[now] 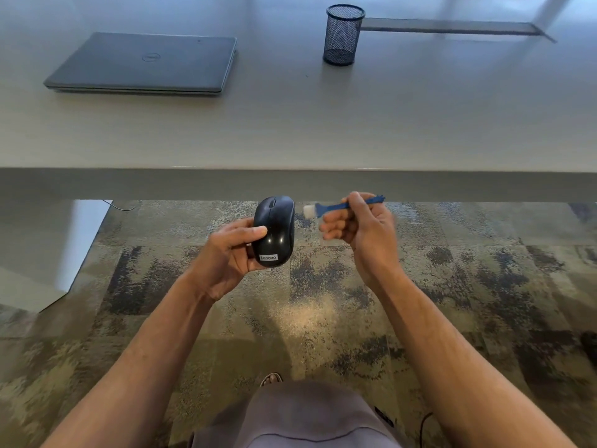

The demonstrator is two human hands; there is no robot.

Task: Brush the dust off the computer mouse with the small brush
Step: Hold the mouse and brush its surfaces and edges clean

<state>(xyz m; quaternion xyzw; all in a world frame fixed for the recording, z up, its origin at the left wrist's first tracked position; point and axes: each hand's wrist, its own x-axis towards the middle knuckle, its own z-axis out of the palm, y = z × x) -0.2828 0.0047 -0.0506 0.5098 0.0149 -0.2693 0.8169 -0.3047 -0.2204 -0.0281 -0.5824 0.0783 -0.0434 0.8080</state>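
Gripping the computer mouse (274, 232) in the left hand (231, 253), a person held it off the counter, long axis pointing away. The right hand (358, 226) clenched the small brush (339, 206), bristles just right of the mouse, not touching.

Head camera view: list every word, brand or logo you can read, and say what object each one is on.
"Lenovo": white label near the rear of the black mouse, held in the left hand.
Round logo on the closed laptop lid: too small and blurred to read.
Brush, mesh cup: no text.
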